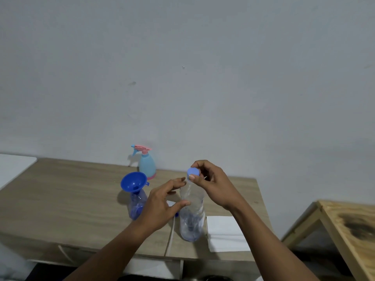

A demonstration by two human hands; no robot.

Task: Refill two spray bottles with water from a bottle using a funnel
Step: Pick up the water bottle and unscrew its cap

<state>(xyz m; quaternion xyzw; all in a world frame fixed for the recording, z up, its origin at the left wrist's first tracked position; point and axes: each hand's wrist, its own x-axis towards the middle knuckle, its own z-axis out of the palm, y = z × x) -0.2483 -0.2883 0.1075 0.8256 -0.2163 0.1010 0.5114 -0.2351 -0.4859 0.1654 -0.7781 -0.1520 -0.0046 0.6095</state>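
Two hands: right hand (213,183) pinches bottle cap (192,172); left hand (162,205), splayed, half-hides a white thing (171,203).

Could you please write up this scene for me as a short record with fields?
right hand: pinches the blue cap at the top of the clear water bottle
left hand: open beside that bottle, fingers not closed round it
funnel: blue, seated in the neck of the blue spray bottle, which has no spray head on
second spray bottle: light blue, pink trigger head on, upright near the wall
folded white cloth: on the table, right of the water bottle
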